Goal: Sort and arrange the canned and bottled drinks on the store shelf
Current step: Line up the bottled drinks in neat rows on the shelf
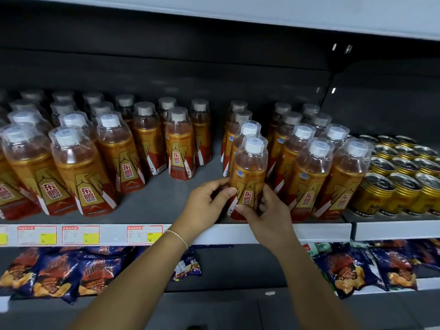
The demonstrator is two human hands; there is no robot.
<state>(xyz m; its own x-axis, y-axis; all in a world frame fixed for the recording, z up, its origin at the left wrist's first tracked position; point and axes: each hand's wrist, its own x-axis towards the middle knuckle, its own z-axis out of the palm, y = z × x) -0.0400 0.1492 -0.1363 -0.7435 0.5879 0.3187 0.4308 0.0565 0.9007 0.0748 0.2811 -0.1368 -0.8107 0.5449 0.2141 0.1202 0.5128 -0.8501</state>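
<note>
An orange-and-gold drink bottle [250, 177] with a white cap stands at the front edge of the grey shelf [152, 201]. My left hand [207, 201] grips its lower left side, thumb on the label. My right hand [264, 215] curls around its lower right side and base. More of the same bottles stand behind it in a row [240, 129], in rows to its right [309, 172] and in several rows at the left [78, 172]. Gold cans [402, 182] are packed at the far right of the shelf.
A bare strip of shelf lies between the left bottle group and the held bottle. Price tags [81, 234] line the shelf's front edge. Blue snack bags [59, 270] fill the shelf below, with more of these bags [357, 267] at the right. The upper shelf overhangs.
</note>
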